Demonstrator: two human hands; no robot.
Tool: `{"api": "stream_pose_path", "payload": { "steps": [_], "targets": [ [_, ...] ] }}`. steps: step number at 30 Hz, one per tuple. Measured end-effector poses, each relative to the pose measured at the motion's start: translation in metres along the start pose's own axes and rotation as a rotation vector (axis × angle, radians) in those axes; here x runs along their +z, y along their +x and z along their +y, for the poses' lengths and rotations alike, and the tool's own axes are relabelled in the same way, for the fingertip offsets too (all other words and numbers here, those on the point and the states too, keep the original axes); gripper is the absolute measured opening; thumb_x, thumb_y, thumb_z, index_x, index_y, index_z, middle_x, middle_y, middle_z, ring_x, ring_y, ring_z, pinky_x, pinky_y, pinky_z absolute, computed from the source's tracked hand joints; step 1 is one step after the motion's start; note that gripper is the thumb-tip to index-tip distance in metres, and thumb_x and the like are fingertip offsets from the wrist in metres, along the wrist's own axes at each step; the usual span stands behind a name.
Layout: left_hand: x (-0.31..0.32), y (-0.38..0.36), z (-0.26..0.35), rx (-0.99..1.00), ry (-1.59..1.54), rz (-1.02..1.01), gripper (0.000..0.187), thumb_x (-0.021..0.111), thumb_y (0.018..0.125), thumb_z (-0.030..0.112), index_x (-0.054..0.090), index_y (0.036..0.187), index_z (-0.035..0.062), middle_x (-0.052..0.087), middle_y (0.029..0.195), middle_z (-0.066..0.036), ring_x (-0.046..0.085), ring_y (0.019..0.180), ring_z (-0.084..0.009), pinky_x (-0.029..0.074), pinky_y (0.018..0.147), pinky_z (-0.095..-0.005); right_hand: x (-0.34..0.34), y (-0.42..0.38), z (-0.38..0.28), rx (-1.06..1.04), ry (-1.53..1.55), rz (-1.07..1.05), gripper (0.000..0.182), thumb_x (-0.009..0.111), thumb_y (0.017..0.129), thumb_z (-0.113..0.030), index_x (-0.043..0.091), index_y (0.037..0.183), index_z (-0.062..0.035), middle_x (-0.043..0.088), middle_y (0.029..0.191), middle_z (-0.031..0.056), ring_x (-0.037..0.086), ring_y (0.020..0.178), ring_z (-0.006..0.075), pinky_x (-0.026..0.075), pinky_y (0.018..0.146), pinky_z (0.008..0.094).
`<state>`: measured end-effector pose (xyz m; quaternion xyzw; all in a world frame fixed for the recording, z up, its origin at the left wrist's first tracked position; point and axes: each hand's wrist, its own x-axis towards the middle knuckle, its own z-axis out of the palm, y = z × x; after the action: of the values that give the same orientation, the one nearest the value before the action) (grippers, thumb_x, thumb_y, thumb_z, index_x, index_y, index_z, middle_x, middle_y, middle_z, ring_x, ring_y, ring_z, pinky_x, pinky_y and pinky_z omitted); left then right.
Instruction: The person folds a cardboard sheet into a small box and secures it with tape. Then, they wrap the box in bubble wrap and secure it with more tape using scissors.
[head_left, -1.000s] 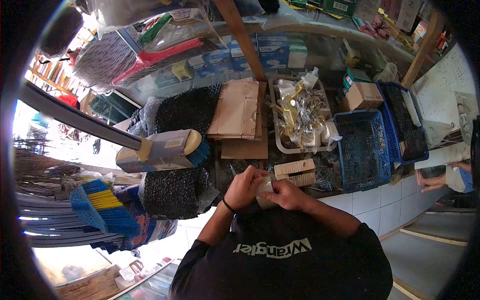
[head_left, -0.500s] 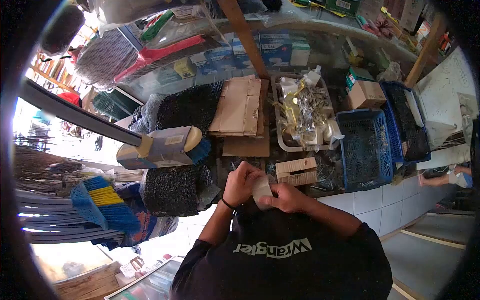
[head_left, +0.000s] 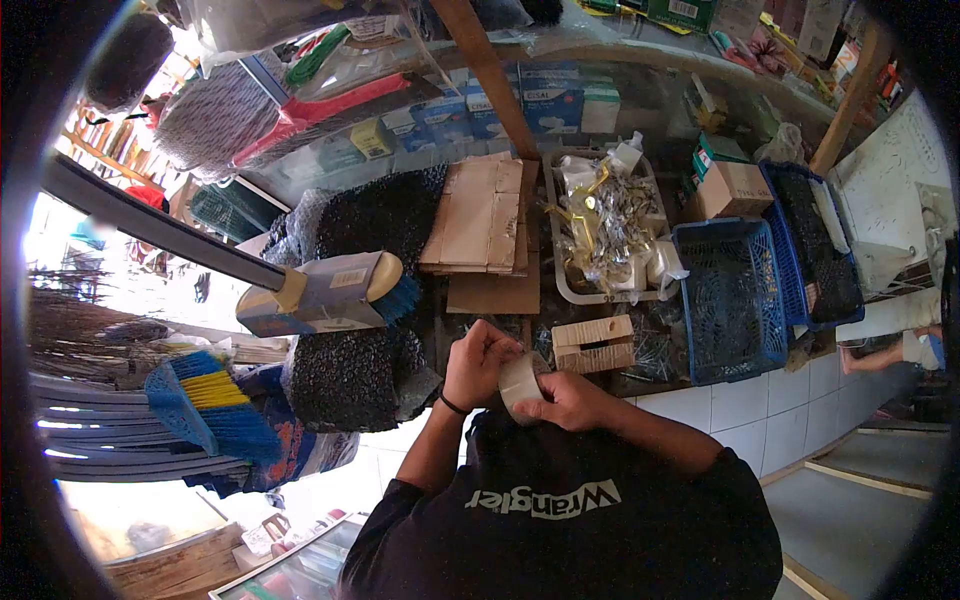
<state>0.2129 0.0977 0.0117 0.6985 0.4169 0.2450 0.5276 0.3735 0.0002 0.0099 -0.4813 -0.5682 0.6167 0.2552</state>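
A roll of packing tape [head_left: 520, 386], pale and shiny, is held in front of my dark shirt. My right hand [head_left: 572, 400] grips it from the right, thumb on its outer face. At the roll's left upper edge, my left hand [head_left: 480, 366], with a dark band at the wrist, has its fingers closed in a pinch; the exact bit of tape between them is too small to make out. Just beyond the hands lies a small cardboard box [head_left: 594, 344] with a dark slot. Flattened cardboard [head_left: 475, 215] is stacked farther back.
A white tray [head_left: 592, 297] holds wrapped metal hardware. Right of it stand blue baskets [head_left: 735, 375] and a small carton [head_left: 735, 190]. On the left, a broom [head_left: 320, 290] lies across black bubble wrap [head_left: 385, 210]. More blue brooms [head_left: 215, 410] stick out lower left.
The tape roll has turned, showing more of its round side and its core opening. Both hands stay close to the same place, with the left fingers shifting slightly at the roll's edge.
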Motion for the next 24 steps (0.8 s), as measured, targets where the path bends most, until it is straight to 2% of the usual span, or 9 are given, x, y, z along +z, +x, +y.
{"api": "stream_pose_path", "payload": {
  "steps": [7,10,13,15,17,18,19,22,24],
  "targets": [
    [-0.006,0.001,-0.013,0.017,-0.145,-0.098,0.010,0.051,0.089,0.006,0.050,0.082,-0.0009,0.065,0.078,-0.011,0.063,0.076,-0.0152,0.052,0.069,-0.0285,0.000,-0.003,-0.004,-0.010,-0.017,0.006,0.058,0.052,0.084,-0.056,0.059,0.103,-0.0016,0.065,0.089,0.0148,0.063,0.086,0.0259,0.048,0.078,0.0385],
    [-0.012,0.003,-0.004,0.034,-0.102,-0.124,0.010,0.052,0.089,0.005,0.050,0.082,-0.0008,0.063,0.075,-0.010,0.063,0.077,-0.0143,0.051,0.069,-0.0279,0.002,-0.002,-0.002,-0.044,-0.004,0.021,0.055,0.054,0.084,-0.053,0.059,0.104,-0.0020,0.065,0.092,0.0153,0.063,0.087,0.0260,0.048,0.078,0.0383],
    [-0.016,0.001,0.010,0.070,0.019,-0.131,0.007,0.053,0.087,0.006,0.052,0.083,-0.0001,0.064,0.074,-0.010,0.063,0.069,-0.0174,0.049,0.061,-0.0290,-0.006,-0.006,-0.010,0.016,0.003,0.058,0.038,0.060,0.086,-0.039,0.061,0.093,-0.0018,0.064,0.082,0.0082,0.059,0.076,0.0159,0.047,0.071,0.0319],
    [-0.019,-0.001,0.015,0.102,0.069,-0.143,0.006,0.054,0.085,0.007,0.053,0.083,0.0005,0.064,0.073,-0.011,0.063,0.065,-0.0218,0.048,0.058,-0.0308,-0.015,-0.003,0.007,0.044,0.022,0.206,0.033,0.061,0.086,-0.036,0.060,0.089,-0.0028,0.060,0.075,0.0051,0.056,0.071,0.0142,0.046,0.067,0.0299],
    [-0.019,-0.001,0.019,0.138,0.069,-0.164,0.007,0.055,0.083,0.008,0.053,0.083,0.0011,0.063,0.073,-0.012,0.064,0.067,-0.0269,0.048,0.058,-0.0332,-0.029,-0.004,-0.017,0.089,-0.002,0.345,0.025,0.063,0.085,-0.028,0.057,0.085,-0.0042,0.052,0.071,0.0006,0.051,0.069,0.0103,0.042,0.064,0.0253],
    [-0.018,-0.001,0.025,0.184,0.071,-0.168,0.008,0.056,0.083,0.009,0.053,0.084,0.0019,0.063,0.073,-0.012,0.063,0.071,-0.0316,0.048,0.059,-0.0359,-0.032,-0.002,-0.023,-0.018,-0.005,0.388,0.024,0.064,0.084,-0.026,0.057,0.087,-0.0040,0.053,0.074,0.0005,0.051,0.073,0.0099,0.042,0.066,0.0245],
    [-0.018,0.000,0.031,0.186,0.095,-0.174,0.008,0.056,0.083,0.009,0.053,0.084,0.0022,0.063,0.073,-0.013,0.063,0.071,-0.0321,0.048,0.060,-0.0365,-0.034,0.000,-0.026,-0.129,-0.010,0.435,0.023,0.064,0.083,-0.025,0.057,0.089,-0.0037,0.053,0.077,0.0005,0.052,0.077,0.0095,0.042,0.068,0.0237],
    [-0.018,0.000,0.041,0.193,0.161,-0.194,0.008,0.056,0.082,0.010,0.053,0.085,0.0028,0.062,0.073,-0.013,0.062,0.072,-0.0334,0.047,0.061,-0.0379,-0.033,0.007,-0.031,-0.340,-0.178,0.466,0.032,0.066,0.082,-0.033,0.059,0.092,-0.0031,0.055,0.081,0.0076,0.054,0.077,0.0163,0.044,0.070,0.0308],
    [-0.019,0.001,0.044,0.185,0.189,-0.195,0.008,0.056,0.082,0.010,0.053,0.085,0.0031,0.061,0.072,-0.014,0.061,0.071,-0.0340,0.047,0.061,-0.0385,-0.033,0.009,-0.022,-0.258,-0.085,0.371,0.029,0.065,0.083,-0.030,0.059,0.094,-0.0034,0.057,0.084,0.0082,0.055,0.079,0.0174,0.045,0.073,0.0319]
  ]
}}
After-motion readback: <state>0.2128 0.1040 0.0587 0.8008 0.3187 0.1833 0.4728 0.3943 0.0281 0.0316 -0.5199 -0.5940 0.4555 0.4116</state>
